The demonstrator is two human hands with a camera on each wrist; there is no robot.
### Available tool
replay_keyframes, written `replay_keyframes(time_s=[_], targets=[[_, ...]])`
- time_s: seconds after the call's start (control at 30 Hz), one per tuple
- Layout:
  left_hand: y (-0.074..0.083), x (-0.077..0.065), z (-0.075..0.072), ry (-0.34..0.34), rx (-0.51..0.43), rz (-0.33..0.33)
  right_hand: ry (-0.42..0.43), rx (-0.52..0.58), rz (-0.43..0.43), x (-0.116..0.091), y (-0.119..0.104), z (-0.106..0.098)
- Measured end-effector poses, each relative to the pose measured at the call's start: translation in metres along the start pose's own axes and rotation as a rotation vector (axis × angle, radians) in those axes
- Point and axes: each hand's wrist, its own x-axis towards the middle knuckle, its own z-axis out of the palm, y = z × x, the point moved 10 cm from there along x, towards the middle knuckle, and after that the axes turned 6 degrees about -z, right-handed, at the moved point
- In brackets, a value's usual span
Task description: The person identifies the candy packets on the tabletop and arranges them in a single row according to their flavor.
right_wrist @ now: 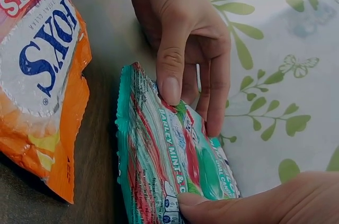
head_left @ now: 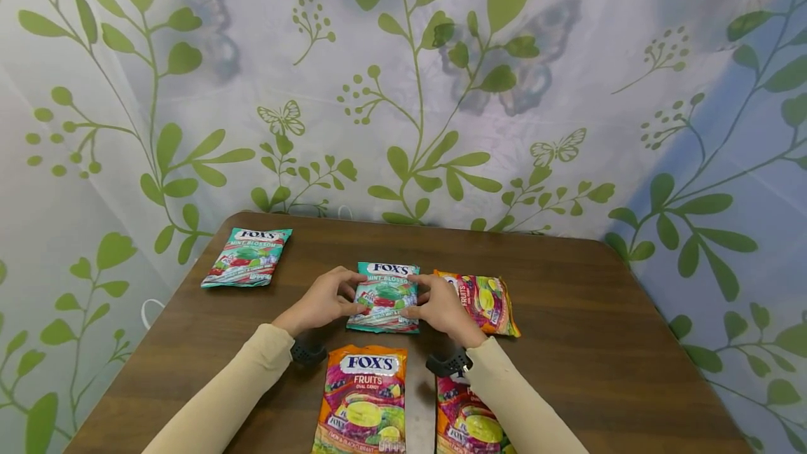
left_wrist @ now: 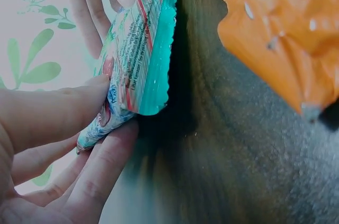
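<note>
Between both hands, over the middle of the table, is a teal Fox's mint blossom candy bag [head_left: 386,298]. My left hand [head_left: 326,300] pinches its left edge, thumb on the front and fingers behind, as the left wrist view shows. On the opposite edge my right hand [head_left: 439,305] grips it the same way, thumb on the printed face. In the right wrist view the candy bag [right_wrist: 175,155] is tilted, with its crimped bottom edge toward the table. Just right of my right hand lies a small orange Fox's fruits bag [head_left: 488,303], partly covered by that hand.
Another teal mint blossom bag [head_left: 249,258] lies at the back left of the brown table [head_left: 567,286]. Two large orange Fox's fruits bags lie nearest me, the left one [head_left: 362,398] and the right one [head_left: 469,419], partly under my right forearm. A leaf-patterned curtain [head_left: 391,90] hangs behind.
</note>
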Motion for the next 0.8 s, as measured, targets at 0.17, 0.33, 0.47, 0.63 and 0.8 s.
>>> replay_keyframes(time_s=[0.17,0.33,0.47,0.63,0.8], targets=[[0.002,-0.003,-0.001,-0.008,-0.022,0.002,0.001,0.000,0.008,-0.002,-0.003,0.001],[0.004,-0.005,-0.005,-0.012,-0.032,0.007,0.007,-0.005,0.010,-0.002,-0.007,0.002],[0.004,-0.005,-0.010,-0.002,-0.003,-0.003,0.011,0.000,0.001,0.002,-0.011,0.004],[0.003,-0.004,-0.021,0.015,0.032,-0.017,0.022,-0.004,-0.022,0.010,-0.017,0.007],[0.000,-0.007,-0.036,0.015,0.043,-0.021,0.012,0.002,-0.047,0.019,-0.024,0.014]])
